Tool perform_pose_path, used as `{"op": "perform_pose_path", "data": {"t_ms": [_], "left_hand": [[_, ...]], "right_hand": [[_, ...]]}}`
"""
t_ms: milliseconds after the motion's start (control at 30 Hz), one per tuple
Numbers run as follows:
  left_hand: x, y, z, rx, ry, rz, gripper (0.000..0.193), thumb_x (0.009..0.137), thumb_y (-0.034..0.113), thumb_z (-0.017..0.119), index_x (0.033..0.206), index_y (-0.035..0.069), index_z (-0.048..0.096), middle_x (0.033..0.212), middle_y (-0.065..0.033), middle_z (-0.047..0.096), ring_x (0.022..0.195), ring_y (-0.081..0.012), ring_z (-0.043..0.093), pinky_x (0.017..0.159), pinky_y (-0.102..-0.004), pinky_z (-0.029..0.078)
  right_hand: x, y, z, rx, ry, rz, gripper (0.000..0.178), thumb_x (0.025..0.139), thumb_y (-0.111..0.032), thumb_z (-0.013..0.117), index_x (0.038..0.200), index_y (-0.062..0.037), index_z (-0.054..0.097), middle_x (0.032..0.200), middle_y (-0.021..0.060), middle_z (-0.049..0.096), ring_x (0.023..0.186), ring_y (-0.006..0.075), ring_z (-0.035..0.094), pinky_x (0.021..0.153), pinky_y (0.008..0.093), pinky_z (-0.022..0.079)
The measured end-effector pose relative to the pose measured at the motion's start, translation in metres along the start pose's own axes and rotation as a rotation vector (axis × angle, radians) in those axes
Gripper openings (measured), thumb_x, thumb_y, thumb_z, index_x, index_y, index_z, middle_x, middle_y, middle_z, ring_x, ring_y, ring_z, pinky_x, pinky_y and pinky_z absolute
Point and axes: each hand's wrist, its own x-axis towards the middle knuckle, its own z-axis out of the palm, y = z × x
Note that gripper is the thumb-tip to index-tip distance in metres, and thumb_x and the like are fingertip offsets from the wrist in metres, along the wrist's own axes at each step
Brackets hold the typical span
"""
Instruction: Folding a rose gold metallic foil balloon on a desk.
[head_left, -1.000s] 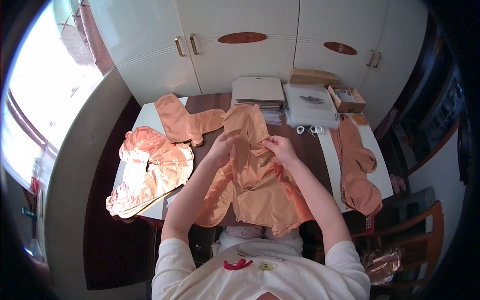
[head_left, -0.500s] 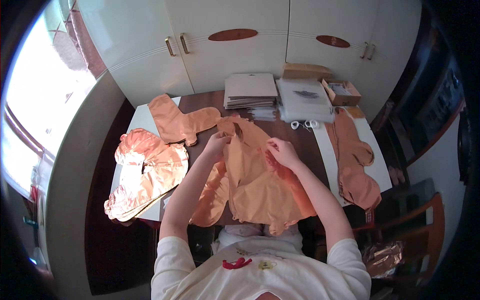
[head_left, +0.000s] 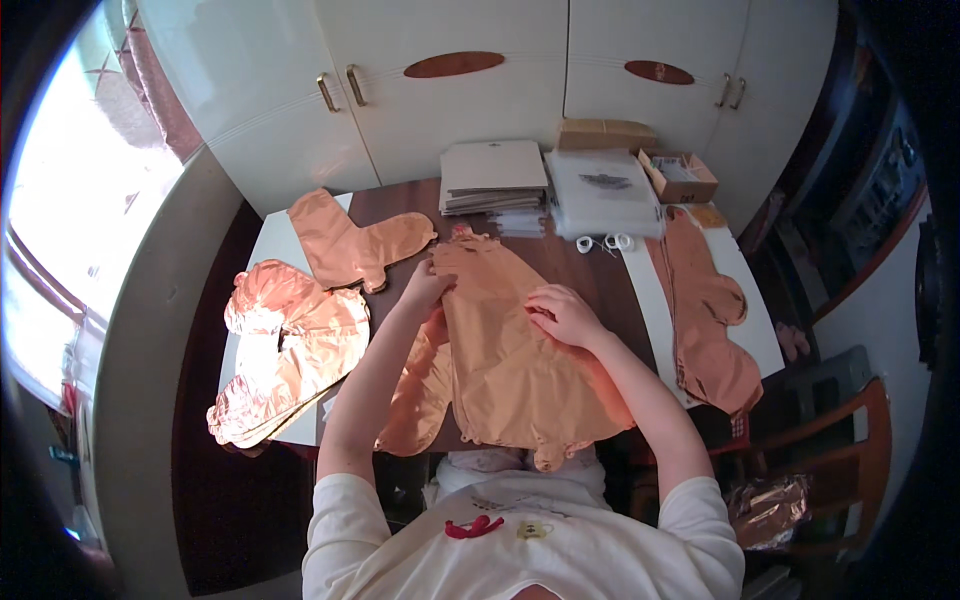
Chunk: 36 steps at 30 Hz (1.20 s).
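Observation:
A flat, copper-coloured foil balloon [head_left: 510,360] lies in front of me, its near end reaching the table's front edge. At its upper left edge, my left hand [head_left: 428,284] is closed with bent fingers on the foil. My right hand [head_left: 565,315] rests palm down on the balloon's right side, fingers loosely bent and lying on the foil. Another copper foil piece [head_left: 415,390] shows partly from under the left side, below my left forearm. Small red bits [head_left: 462,232] sit at the balloon's far end.
More flat foil balloons lie at the left, one angular [head_left: 345,240] and one shiny and curved [head_left: 300,340]; another [head_left: 700,310] lies at the right. Behind stand a cardboard stack [head_left: 492,178], clear plastic bags [head_left: 605,195], a small box [head_left: 680,177] and white ribbon rolls [head_left: 618,243]. A wooden chair [head_left: 870,460] stands right.
The balloon's raised, folded upper part has come down and lies flatter. My right hand has gone from pinching the edge to resting on the foil. My left hand stays at the left edge.

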Motion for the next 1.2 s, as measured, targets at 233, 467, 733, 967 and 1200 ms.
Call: {"op": "perform_pose_path", "data": {"t_ms": [233, 467, 733, 967, 1200], "left_hand": [[-0.030, -0.011, -0.004, 0.581, 0.137, 0.272, 0.065, 0.080, 0.010, 0.064, 0.135, 0.001, 0.031, 0.121, -0.0191, 0.046, 0.097, -0.0217, 0.056, 0.075, -0.0310, 0.051], [-0.077, -0.015, -0.007, 1.111, 0.006, 0.549, 0.059, 0.077, 0.022, 0.065, 0.127, 0.001, 0.043, 0.132, -0.0233, 0.040, 0.113, -0.0364, 0.050, 0.097, -0.0399, 0.041], [-0.108, -0.005, -0.033, 1.399, -0.249, 0.604, 0.023, 0.082, 0.017, 0.056, 0.102, 0.006, 0.060, 0.109, -0.0092, 0.059, 0.107, -0.0271, 0.053, 0.089, -0.0397, 0.042], [-0.120, -0.006, -0.026, 1.367, -0.171, 0.760, 0.027, 0.083, 0.019, 0.056, 0.107, 0.008, 0.060, 0.115, -0.0056, 0.058, 0.107, -0.0240, 0.052, 0.085, -0.0374, 0.043], [-0.113, -0.008, -0.025, 1.444, -0.142, 0.718, 0.030, 0.081, 0.019, 0.057, 0.109, 0.009, 0.059, 0.117, -0.0030, 0.058, 0.108, -0.0234, 0.052, 0.083, -0.0366, 0.043]], "right_hand": [[-0.001, -0.001, 0.002, -0.019, 0.032, -0.018, 0.021, 0.083, -0.022, 0.061, 0.096, -0.0060, 0.066, 0.109, 0.0074, 0.062, 0.108, 0.0255, 0.054, 0.094, 0.0372, 0.042], [-0.003, -0.001, -0.001, -0.029, 0.032, -0.021, 0.020, 0.082, -0.020, 0.061, 0.095, -0.0058, 0.066, 0.108, 0.0074, 0.062, 0.106, 0.0261, 0.055, 0.094, 0.0373, 0.042], [-0.002, -0.002, 0.001, -0.043, 0.041, -0.016, 0.019, 0.081, -0.018, 0.061, 0.096, -0.0069, 0.066, 0.108, 0.0069, 0.061, 0.107, 0.0255, 0.055, 0.094, 0.0379, 0.042], [-0.001, -0.004, -0.001, -0.070, 0.033, -0.015, 0.024, 0.078, -0.017, 0.064, 0.100, -0.0080, 0.064, 0.109, 0.0064, 0.060, 0.108, 0.0253, 0.054, 0.094, 0.0383, 0.042], [0.000, -0.006, 0.000, -0.072, 0.063, -0.047, 0.021, 0.077, -0.017, 0.065, 0.095, -0.0075, 0.064, 0.106, 0.0058, 0.061, 0.104, 0.0244, 0.056, 0.092, 0.0375, 0.044]]}}
